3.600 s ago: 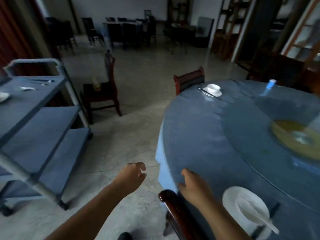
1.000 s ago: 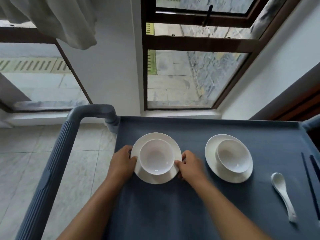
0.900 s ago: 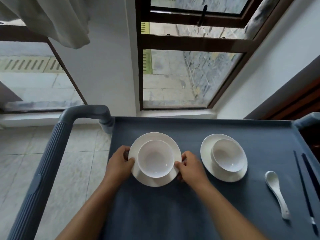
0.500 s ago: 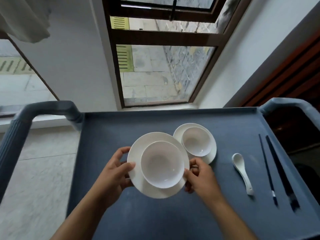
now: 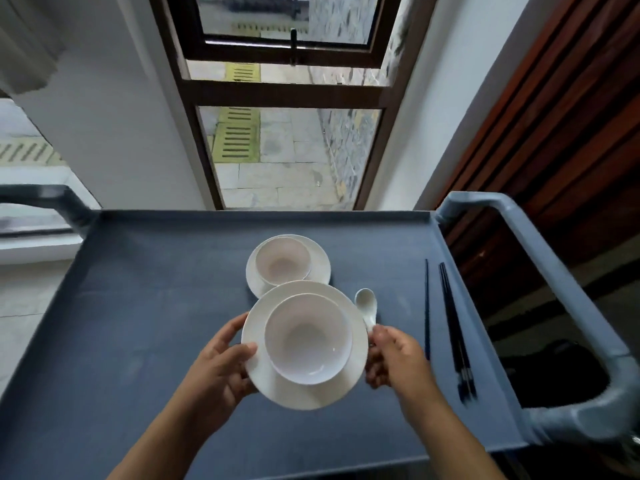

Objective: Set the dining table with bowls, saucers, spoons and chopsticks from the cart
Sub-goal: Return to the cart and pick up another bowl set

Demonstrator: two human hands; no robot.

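1. A blue-grey cart (image 5: pixel 138 306), its flat top shelf edged by a low raised rim.
2. A white saucer (image 5: pixel 321 268) rests on the shelf, a bowl (image 5: pixel 282 259) on it.
3. Right of it lie a white spoon (image 5: pixel 366 303), then dark chopsticks (image 5: pixel 454 327).

restaurant-like room, grey service cart (image 5: pixel 145 306), bowl (image 5: pixel 282 261), saucer (image 5: pixel 320 269), chopsticks (image 5: pixel 452 320)

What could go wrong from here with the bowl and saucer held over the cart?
1. The bowl only rests on the held saucer, which looks slightly tilted, so it could slide off.
2. The left hand pinches the rim. The right hand is blurred at the opposite edge and its grip is unclear, so support may be one-sided.
3. The held saucer overlaps the spoon and second saucer in view, so a dip could clip them.
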